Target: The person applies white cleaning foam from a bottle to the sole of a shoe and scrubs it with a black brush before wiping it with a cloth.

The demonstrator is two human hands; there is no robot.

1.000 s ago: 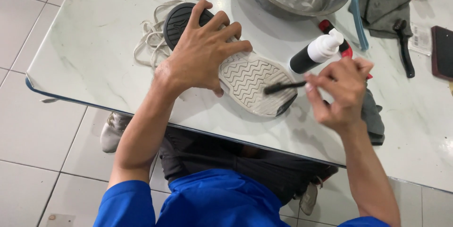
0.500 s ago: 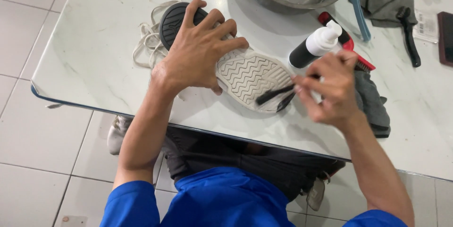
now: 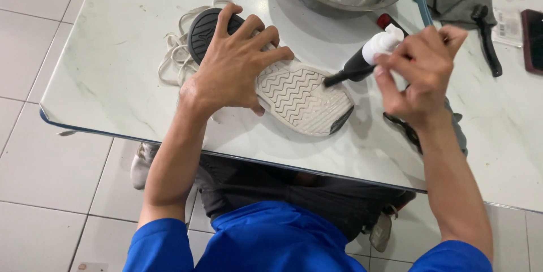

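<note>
Fingers of left hand splayed, pressing upturned shoe; right hand pinches black brush on sole.

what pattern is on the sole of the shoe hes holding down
A zigzag tread on the off-white forefoot of the shoe sole; the heel part is black. Clearest in the head view.

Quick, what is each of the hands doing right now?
Left hand: open, fingers spread, pressing flat on the upturned shoe.
Right hand: closed around a small dark brush, its tip on the shoe's sole.
</note>
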